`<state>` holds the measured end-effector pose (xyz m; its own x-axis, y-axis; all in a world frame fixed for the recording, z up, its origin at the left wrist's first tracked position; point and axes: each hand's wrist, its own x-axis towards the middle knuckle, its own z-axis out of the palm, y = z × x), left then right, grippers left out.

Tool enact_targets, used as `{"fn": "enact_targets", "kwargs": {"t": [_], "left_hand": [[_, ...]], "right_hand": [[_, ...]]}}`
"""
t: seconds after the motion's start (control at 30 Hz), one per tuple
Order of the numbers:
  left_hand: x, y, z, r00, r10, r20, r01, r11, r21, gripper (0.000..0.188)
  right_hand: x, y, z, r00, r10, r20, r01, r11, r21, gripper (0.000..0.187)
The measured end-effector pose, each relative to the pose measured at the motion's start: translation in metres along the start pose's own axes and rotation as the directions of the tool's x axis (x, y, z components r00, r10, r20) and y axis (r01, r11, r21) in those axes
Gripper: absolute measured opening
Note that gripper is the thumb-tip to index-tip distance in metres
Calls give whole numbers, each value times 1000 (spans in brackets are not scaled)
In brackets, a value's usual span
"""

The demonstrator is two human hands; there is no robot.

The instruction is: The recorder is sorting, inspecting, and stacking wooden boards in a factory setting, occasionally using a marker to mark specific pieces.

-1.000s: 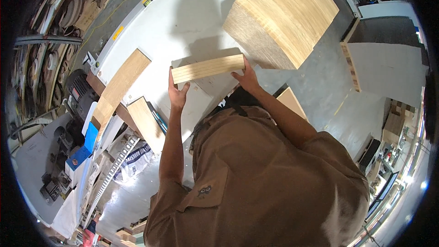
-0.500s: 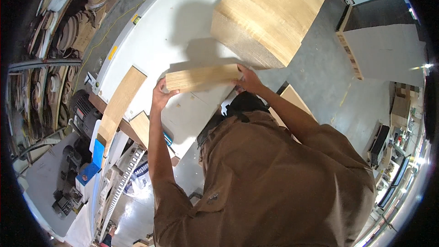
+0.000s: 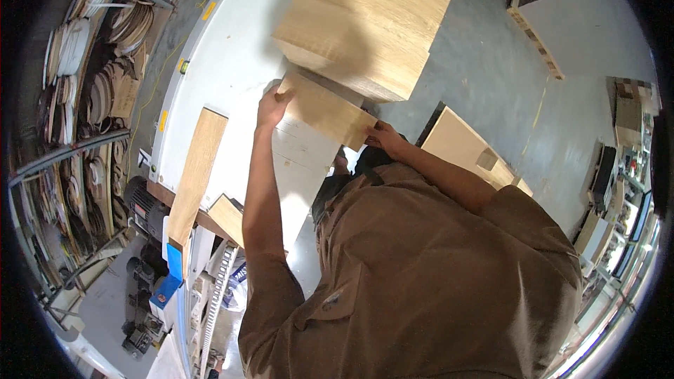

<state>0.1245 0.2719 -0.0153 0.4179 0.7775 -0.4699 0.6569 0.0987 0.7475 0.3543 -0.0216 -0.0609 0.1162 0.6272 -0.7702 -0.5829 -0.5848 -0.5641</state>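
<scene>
Both my hands hold one light wooden board (image 3: 326, 109) by its ends, above a white machine table (image 3: 232, 63). My left hand (image 3: 272, 104) grips the board's left end. My right hand (image 3: 382, 135) grips its right end near my chest. The board is tilted, its right end lower. Just beyond it stands a tall stack of the same wooden boards (image 3: 368, 17), and the held board nearly touches the stack's near edge. My brown-sleeved arms and torso fill the lower part of the view.
A long narrow wooden strip (image 3: 196, 168) and a small wooden offcut (image 3: 228, 216) lie on the table's left edge. A wooden panel (image 3: 467, 147) leans by my right side on the grey floor. Racks of coiled edge banding (image 3: 91, 98) line the left wall.
I have carried the board up and forward toward the stack, and it has turned so its right end slopes down. The view has shifted closer to the table.
</scene>
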Motion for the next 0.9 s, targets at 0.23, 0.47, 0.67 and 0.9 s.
{"fn": "enact_targets", "kwargs": {"t": [0.23,0.47,0.67,0.9], "left_hand": [[-29,-5,73,795,-281,-537,-31,866,-499,45],[-54,-11,136,894,-318,-316,80,806,-586,78],[-54,24,134,867,-445,-222,179,696,-696,75],[-43,-6,151,845,-324,-424,123,891,-436,71]], "right_hand": [[9,-6,-15,999,16,-38,-11,993,114,42],[10,-6,0,995,-98,-20,100,983,156,54],[28,-2,-5,985,-164,-59,171,973,157,51],[44,-5,-22,1000,-5,-3,5,1000,7,44]]}}
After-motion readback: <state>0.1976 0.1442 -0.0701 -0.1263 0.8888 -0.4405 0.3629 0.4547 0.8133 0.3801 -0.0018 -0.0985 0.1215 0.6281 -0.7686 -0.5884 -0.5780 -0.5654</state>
